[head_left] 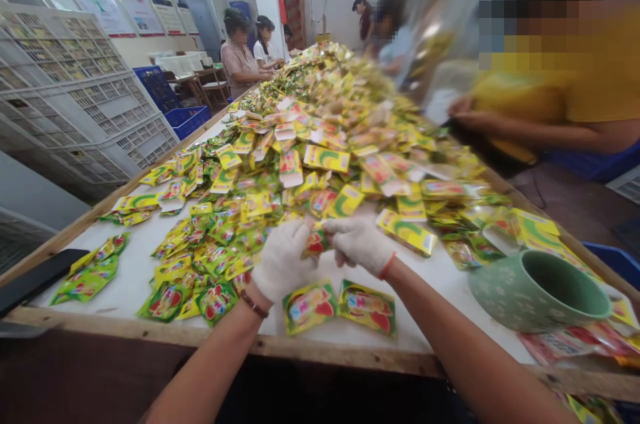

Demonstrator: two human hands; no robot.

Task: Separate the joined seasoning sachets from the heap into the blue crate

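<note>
Gloved left hand (283, 261) and right hand (359, 241) brought together over surface (135, 277), at near edge of pile (320, 144). Sachet (315, 242) clamped between fingers of both. Step judged: sachet being lifted clear of pile. Firm pinch called for next, since packets look slick and overlapped.

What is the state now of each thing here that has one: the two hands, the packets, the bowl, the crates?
left hand: gloved, fingers closed on the small packet
right hand: gloved, fingers closed on the same packet
small packet: held between both hands
two packets: lying flat, side by side, near the table edge
green bowl: tilted, empty
heap of packets: loose pile
crates: stacked
</note>
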